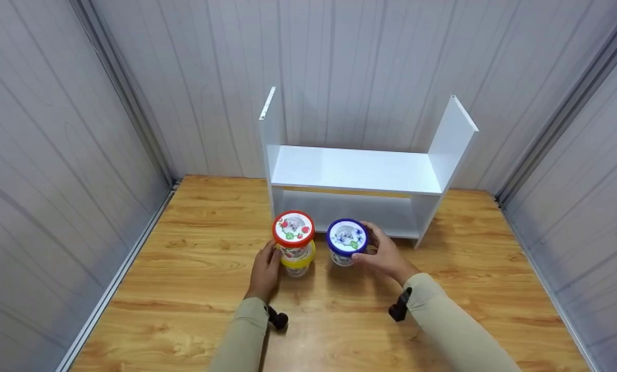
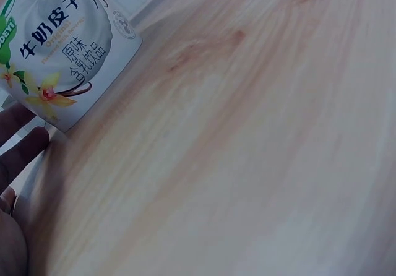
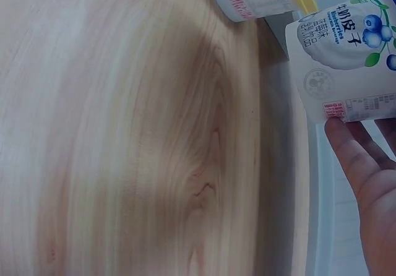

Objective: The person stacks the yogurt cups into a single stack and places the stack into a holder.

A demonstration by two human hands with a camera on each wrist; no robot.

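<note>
Blue-lidded cup (image 1: pixel 346 242) sits in right hand (image 1: pixel 386 256).

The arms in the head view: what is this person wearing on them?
Both arms wear long khaki-beige fabric sleeves down to the wrists. A small black camera device sits at each wrist, one on the left and one on the right. The hands are bare, without gloves.

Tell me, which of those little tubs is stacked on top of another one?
The red-lidded tub by the left hand. It sits on a yellow-lidded tub, while the blue-lidded tub stands alone on the table.
</note>
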